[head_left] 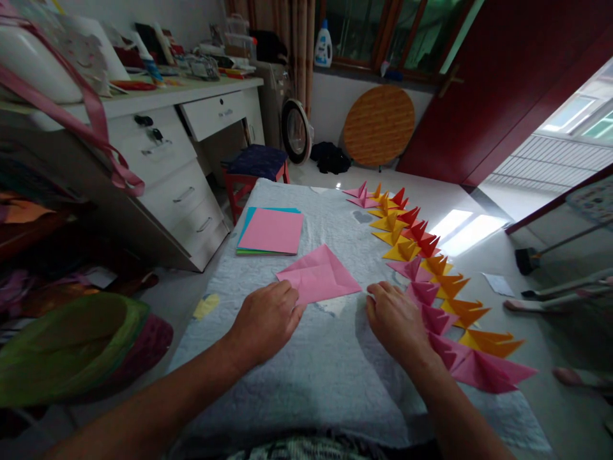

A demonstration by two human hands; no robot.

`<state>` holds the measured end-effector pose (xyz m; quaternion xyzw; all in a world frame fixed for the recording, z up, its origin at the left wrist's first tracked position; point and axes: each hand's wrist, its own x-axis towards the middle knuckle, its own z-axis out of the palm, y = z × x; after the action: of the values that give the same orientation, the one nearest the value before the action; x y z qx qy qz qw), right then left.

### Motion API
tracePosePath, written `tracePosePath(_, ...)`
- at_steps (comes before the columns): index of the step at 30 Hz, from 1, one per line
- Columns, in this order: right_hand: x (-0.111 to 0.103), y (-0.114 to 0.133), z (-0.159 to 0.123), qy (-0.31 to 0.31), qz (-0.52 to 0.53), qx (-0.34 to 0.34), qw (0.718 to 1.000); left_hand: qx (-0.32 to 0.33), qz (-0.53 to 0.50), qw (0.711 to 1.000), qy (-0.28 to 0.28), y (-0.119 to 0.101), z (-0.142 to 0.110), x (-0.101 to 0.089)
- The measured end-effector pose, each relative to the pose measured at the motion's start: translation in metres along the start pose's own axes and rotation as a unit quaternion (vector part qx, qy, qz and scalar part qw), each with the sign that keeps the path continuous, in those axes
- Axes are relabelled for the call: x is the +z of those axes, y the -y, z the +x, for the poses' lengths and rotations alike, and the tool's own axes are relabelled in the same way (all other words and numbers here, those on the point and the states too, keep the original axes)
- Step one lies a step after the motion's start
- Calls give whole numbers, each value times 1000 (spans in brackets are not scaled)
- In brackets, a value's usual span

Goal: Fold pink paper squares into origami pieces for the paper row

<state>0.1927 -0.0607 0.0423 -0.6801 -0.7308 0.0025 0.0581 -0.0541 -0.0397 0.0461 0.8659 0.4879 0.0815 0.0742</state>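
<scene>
A sheet of pink origami paper, creased and partly folded, lies on the cloth-covered table in front of me. My left hand is closed on its lower left edge, thumb and fingers pinching the paper. Just off the sheet's right corner rests my right hand, its fingers loosely bent, thumb a little apart and nothing visible in them. Beyond my left hand sits a stack of square paper, pink on top with blue and green edges showing. Folded paper cranes in pink, yellow, orange and red stand in rows to the right.
The table's pale cloth has a few printed patches. A green-lined bin stands at left, beside a white desk with drawers. Behind are a stool, an open washing machine and a round wooden board.
</scene>
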Motion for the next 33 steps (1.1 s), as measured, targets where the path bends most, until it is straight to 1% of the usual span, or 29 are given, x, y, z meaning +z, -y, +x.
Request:
tracePosePath(1,0,5,3,5,21,-10,1000,-6,-31,999,-32,1,6,0)
tracePosePath(3,3,18,10,8,57,-53,997,-19,-118,988,-103,5,14,6)
tracePosePath(5,11,28,16,2,87,-90,992,-21,-204,968,-145,10,18,16)
tracePosePath(6,17,32,18,-3,103,-92,990,-21,-236,960,-153,14,19,21)
tracePosePath(8,28,37,21,3,139,-81,987,-12,-277,950,-144,21,16,30)
tracePosePath(10,37,38,22,3,169,-74,983,18,-284,950,-124,26,12,36)
tracePosePath(13,44,35,21,-18,208,-73,975,76,-254,961,-84,30,8,39)
tracePosePath(16,42,29,21,-60,254,-84,962,102,-211,970,-71,30,7,39)
tracePosePath(19,39,24,22,-115,311,-74,940,100,-177,976,-81,33,10,39)
tracePosePath(23,37,18,26,-164,379,-54,909,66,-180,976,-107,37,13,39)
tracePosePath(26,39,12,29,-186,423,-48,885,55,-202,970,-119,37,13,36)
tracePosePath(28,41,9,31,-193,448,-45,872,59,-224,964,-129,35,12,34)
tracePosePath(33,43,4,33,-213,475,-43,853,82,-256,949,-165,31,9,31)
